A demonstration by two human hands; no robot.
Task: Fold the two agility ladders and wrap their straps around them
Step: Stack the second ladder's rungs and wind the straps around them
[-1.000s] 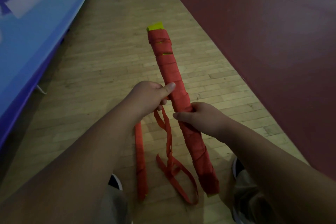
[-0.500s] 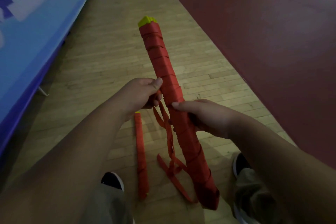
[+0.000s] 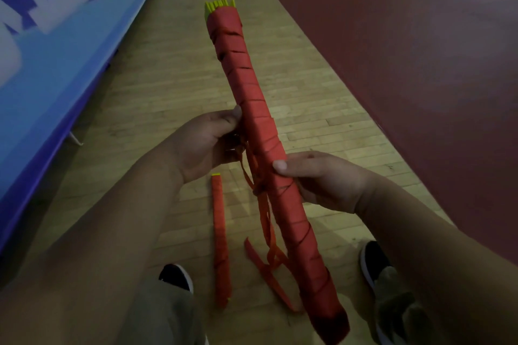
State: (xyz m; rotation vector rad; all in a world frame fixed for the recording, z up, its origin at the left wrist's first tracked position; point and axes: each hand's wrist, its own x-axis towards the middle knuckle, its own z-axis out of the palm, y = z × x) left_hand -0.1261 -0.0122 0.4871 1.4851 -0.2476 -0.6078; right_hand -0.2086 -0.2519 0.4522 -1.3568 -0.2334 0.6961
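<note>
Single head-worn wide-angle view. Faces forward, tilted steeply down over own arms onto wooden floor. Close range: ladder bundle crosses centre, 12 to 5 o'clock. Shoes near 6 o'clock. Blue banner at 10 o'clock, dark red floor at 2 o'clock.

Wrapped red ladder bundles: two, the held bundle at centre and the floor bundle near, to its left. Hands: two, left hand and right hand. Shoes: two, left shoe and right shoe. Loose strap: one tangle; strands uncountable. Blue banner: one, far left.
</note>
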